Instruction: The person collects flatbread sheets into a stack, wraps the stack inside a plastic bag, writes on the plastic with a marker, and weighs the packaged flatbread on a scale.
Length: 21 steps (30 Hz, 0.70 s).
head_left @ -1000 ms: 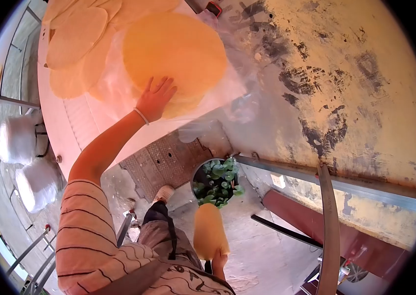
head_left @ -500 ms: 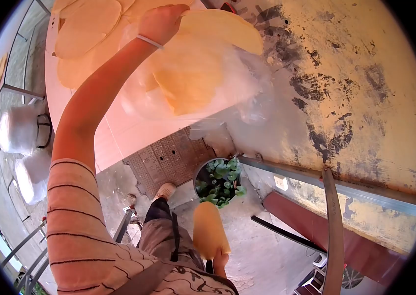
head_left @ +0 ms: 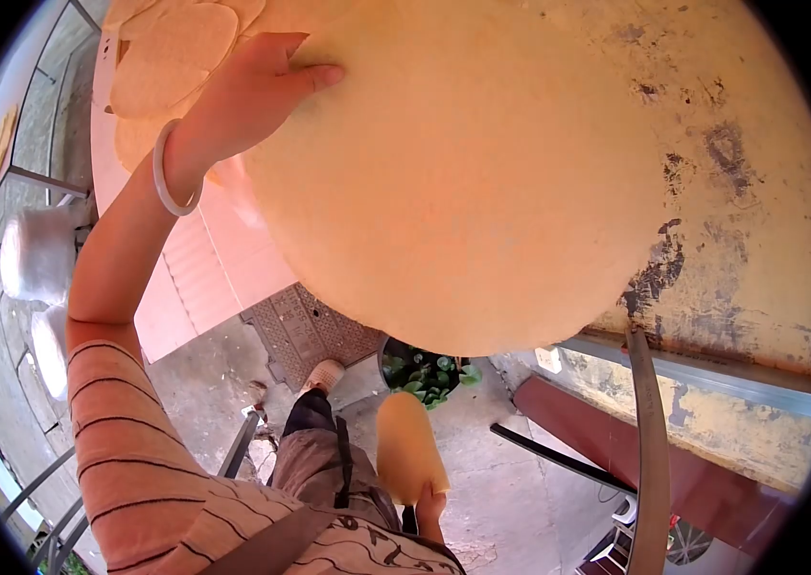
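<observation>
My left hand [head_left: 252, 96], with a pale bangle at the wrist, is closed on the left edge of a large thin round pale-yellow sheet [head_left: 463, 182]. The thumb lies over the sheet's face, and the other fingers are partly hidden. Held up close to my head, the sheet covers much of the table and some of the wall. Low in the view, my right hand [head_left: 432, 503] grips the lower end of a pale-yellow oval piece [head_left: 408, 446]. Several similar thin round sheets [head_left: 175, 57] lie overlapping on the pink table [head_left: 195, 287], left of the raised one.
A potted plant [head_left: 434, 379] stands on the floor beyond my foot, partly covered by the sheet. At left are plastic-wrapped stools [head_left: 36, 254]. Right, a peeling yellow wall [head_left: 731, 230], a metal rail [head_left: 712, 369] and a curved bar [head_left: 650, 450].
My left hand has pulled back toward me and left, lifting the round sheet off the table close to the camera. The clear plastic on the table is now hidden. My right hand is unchanged.
</observation>
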### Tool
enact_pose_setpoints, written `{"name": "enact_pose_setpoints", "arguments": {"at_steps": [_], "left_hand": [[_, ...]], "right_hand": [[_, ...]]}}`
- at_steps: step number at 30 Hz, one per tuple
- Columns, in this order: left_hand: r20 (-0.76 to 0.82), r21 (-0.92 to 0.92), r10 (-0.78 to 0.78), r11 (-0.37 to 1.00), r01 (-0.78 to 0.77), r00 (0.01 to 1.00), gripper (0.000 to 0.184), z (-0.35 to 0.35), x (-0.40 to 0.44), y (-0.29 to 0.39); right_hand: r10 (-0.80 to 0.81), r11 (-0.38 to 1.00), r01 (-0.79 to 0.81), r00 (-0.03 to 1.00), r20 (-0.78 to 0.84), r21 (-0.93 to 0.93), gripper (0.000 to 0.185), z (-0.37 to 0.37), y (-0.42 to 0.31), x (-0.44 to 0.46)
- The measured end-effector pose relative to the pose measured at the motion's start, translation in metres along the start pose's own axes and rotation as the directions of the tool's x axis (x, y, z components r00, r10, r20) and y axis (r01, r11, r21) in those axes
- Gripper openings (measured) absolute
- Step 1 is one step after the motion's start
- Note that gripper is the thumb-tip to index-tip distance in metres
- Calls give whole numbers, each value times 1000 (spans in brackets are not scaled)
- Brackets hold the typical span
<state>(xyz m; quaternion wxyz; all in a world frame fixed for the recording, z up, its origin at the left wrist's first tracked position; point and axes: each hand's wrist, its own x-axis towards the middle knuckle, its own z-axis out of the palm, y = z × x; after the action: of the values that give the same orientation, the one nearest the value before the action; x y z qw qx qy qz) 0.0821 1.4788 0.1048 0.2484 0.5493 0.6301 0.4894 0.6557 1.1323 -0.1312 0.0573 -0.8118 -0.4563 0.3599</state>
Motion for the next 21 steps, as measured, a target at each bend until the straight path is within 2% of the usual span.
{"name": "enact_pose_setpoints", "arguments": {"at_steps": [2,5,8,9,12,13,15,16,17,19,21], "left_hand": [[65,260,-29,966,11,997,21,2,11,-6],[42,576,-138,813,89,990,25,-6,34,7],[-167,698,95,714,49,981,24,-16,51,12],[-214,741,328,669,-66,920,18,-15,46,21],[-148,870,486,478,-120,861,21,-9,36,18],[-65,856,502,472,-210,863,29,-1,23,17],[58,814,520,469,-341,852,31,24,-3,5],[97,776,568,471,-419,818,22,38,-17,-5],[147,756,498,500,-422,854,24,50,-35,-11],[143,655,462,619,-434,875,29,70,-68,-17],[177,596,433,668,-447,884,30,90,-101,-35]], "right_hand": [[-49,998,50,998,-39,33,34,2,1,0],[-40,999,40,999,-26,25,35,-3,-3,-1],[-24,997,23,1000,-16,-78,35,-8,-4,-1],[-5,998,5,1000,-12,-59,35,-9,-4,-1],[36,999,-36,999,-5,-14,34,-8,-4,-2],[39,999,-39,999,-8,-5,34,-7,-3,-1],[51,999,-51,999,-12,9,34,-5,1,0],[60,998,-60,998,-13,12,34,-5,2,1],[68,998,-68,998,-15,15,34,-4,3,2],[51,998,-51,999,-16,24,34,-3,10,4],[45,999,-45,999,-14,28,34,-4,12,4]]}}
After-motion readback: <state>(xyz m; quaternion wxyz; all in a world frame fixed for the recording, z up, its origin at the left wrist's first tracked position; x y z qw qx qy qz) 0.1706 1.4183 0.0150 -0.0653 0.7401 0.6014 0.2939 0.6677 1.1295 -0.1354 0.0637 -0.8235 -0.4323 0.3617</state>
